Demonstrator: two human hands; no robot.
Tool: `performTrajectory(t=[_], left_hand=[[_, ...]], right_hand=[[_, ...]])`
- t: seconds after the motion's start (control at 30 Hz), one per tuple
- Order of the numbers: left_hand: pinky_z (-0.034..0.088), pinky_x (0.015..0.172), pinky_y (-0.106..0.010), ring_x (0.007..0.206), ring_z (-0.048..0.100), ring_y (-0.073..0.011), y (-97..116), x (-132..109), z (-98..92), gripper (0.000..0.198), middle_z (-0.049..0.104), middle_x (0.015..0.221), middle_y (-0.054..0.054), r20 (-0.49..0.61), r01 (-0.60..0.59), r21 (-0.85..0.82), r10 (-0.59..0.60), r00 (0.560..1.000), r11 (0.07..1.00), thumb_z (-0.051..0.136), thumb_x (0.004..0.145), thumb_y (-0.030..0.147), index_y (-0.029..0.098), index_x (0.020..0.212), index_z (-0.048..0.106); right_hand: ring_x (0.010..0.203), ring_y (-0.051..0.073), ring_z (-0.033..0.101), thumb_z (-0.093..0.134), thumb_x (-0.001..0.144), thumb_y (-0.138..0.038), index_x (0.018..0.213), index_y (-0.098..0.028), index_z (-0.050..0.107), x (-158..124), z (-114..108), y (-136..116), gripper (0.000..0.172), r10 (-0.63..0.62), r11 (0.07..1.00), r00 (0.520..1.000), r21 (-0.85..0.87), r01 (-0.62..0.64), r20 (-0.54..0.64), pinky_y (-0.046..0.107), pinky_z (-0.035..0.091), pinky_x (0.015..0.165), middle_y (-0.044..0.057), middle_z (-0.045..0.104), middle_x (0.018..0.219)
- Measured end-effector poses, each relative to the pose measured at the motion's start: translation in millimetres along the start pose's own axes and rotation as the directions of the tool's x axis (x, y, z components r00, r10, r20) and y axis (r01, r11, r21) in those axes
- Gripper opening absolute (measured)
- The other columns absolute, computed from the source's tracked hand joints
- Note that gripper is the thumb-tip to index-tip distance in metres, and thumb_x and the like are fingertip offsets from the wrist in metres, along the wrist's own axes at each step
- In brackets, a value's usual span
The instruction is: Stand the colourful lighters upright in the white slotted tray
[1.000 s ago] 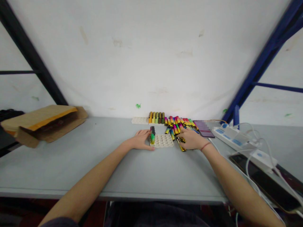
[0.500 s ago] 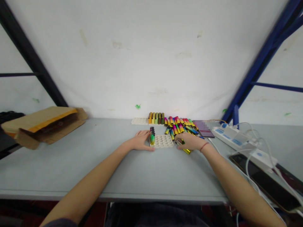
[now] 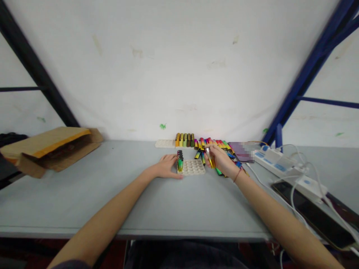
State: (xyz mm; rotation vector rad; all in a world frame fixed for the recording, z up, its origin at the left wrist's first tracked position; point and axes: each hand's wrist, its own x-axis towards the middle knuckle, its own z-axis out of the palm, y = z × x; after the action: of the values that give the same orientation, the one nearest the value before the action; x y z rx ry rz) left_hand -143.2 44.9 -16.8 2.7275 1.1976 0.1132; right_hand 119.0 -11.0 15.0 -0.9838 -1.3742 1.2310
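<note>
A white tray with round holes [image 3: 193,167] lies in front of me, with a row of green-and-yellow lighters with dark tops [image 3: 180,164] standing along its left side. My left hand [image 3: 165,167] rests at the tray's left end, fingers stretched and spread, thumb along the near corner. Just right of the tray, my right hand [image 3: 220,158] is closed on a shiny lighter [image 3: 212,163], silvery above and gold below, held tilted. Beneath and behind that hand lies a heap of colourful metallic lighters [image 3: 198,154], partly hidden by it.
Against the wall stands a second white tray [image 3: 165,143], its right part filled with upright lighters [image 3: 185,140]. To the right lie a dark flat device [image 3: 241,151], a white power strip [image 3: 283,168] with cables and a phone [image 3: 311,215]. An open cardboard box [image 3: 56,147] sits left.
My right hand has risen slightly off the heap with a lighter, which has turned more upright. My left hand and the tray stay in place.
</note>
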Motion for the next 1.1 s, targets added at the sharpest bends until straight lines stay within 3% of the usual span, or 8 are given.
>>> performTrajectory(t=[0.1,0.17,0.3,0.37,0.57,0.8,1.1], left_hand=[[0.021,0.112,-0.047,0.135,0.030,-0.0385,1,0,-0.8,0.098,0.035,0.147,-0.018,-0.002,0.001,-0.007,-0.001,1.000,1.000,0.060,0.066,0.076,0.013,0.138,0.037],[0.021,0.112,-0.047,0.135,0.030,-0.0380,2,0,-1.5,0.097,0.036,0.147,-0.018,0.001,0.000,-0.009,0.000,1.000,1.000,0.059,0.067,0.076,0.014,0.138,0.037],[0.019,0.112,-0.046,0.136,0.029,-0.0366,1,0,-1.2,0.098,0.036,0.147,-0.018,0.002,-0.003,-0.009,0.003,1.000,1.000,0.060,0.067,0.075,0.014,0.138,0.035],[0.020,0.112,-0.047,0.136,0.030,-0.0371,1,0,-0.4,0.097,0.036,0.147,-0.018,-0.004,-0.006,-0.014,0.006,1.000,1.000,0.059,0.066,0.076,0.015,0.138,0.035],[0.020,0.112,-0.047,0.136,0.030,-0.0378,-1,0,0.7,0.097,0.035,0.147,-0.018,-0.010,-0.006,-0.018,0.006,1.000,1.000,0.060,0.066,0.075,0.015,0.138,0.036],[0.021,0.112,-0.048,0.135,0.031,-0.0390,-1,0,0.5,0.097,0.036,0.147,-0.018,-0.010,-0.003,-0.020,0.002,1.000,1.000,0.061,0.066,0.075,0.014,0.137,0.038],[0.020,0.112,-0.049,0.135,0.031,-0.0385,0,0,-0.3,0.098,0.036,0.146,-0.019,0.000,-0.004,-0.017,0.004,1.000,1.000,0.059,0.066,0.076,0.014,0.139,0.035]], right_hand=[[0.037,0.008,0.034,0.052,0.082,-0.054,0.085,-0.021,0.046,0,11,8,0.034,0.164,0.971,0.986,0.182,-0.154,-0.039,0.021,0.023,0.037,-0.008,0.043,0.052],[0.041,0.007,0.038,0.060,0.078,-0.054,0.081,-0.019,0.049,-2,16,9,0.037,0.206,0.958,0.978,0.209,-0.197,-0.022,0.021,0.029,0.040,-0.006,0.046,0.054],[0.053,0.009,0.049,0.068,0.073,-0.053,0.085,-0.021,0.048,-6,23,10,0.040,0.167,0.949,0.986,0.273,-0.157,-0.013,0.022,0.044,0.053,-0.005,0.054,0.064],[0.049,0.009,0.044,0.066,0.074,-0.058,0.085,-0.024,0.045,-6,25,12,0.041,0.181,0.935,0.983,0.311,-0.169,-0.011,0.022,0.042,0.051,-0.008,0.048,0.058],[0.033,0.007,0.017,0.033,0.082,-0.071,0.056,-0.023,0.033,-3,22,15,0.055,0.322,0.906,0.945,0.311,-0.288,-0.063,0.021,0.017,0.034,-0.009,0.018,0.040],[0.031,0.007,0.009,0.024,0.088,-0.044,0.049,-0.023,0.024,-4,22,4,0.044,0.339,0.902,0.918,0.347,-0.256,-0.207,0.022,0.008,0.033,-0.007,0.016,0.036],[0.032,0.008,0.009,0.023,0.088,-0.056,0.053,-0.024,0.026,-1,19,10,0.048,0.321,0.926,0.910,0.289,-0.243,-0.263,0.023,0.011,0.032,-0.007,0.015,0.038]])
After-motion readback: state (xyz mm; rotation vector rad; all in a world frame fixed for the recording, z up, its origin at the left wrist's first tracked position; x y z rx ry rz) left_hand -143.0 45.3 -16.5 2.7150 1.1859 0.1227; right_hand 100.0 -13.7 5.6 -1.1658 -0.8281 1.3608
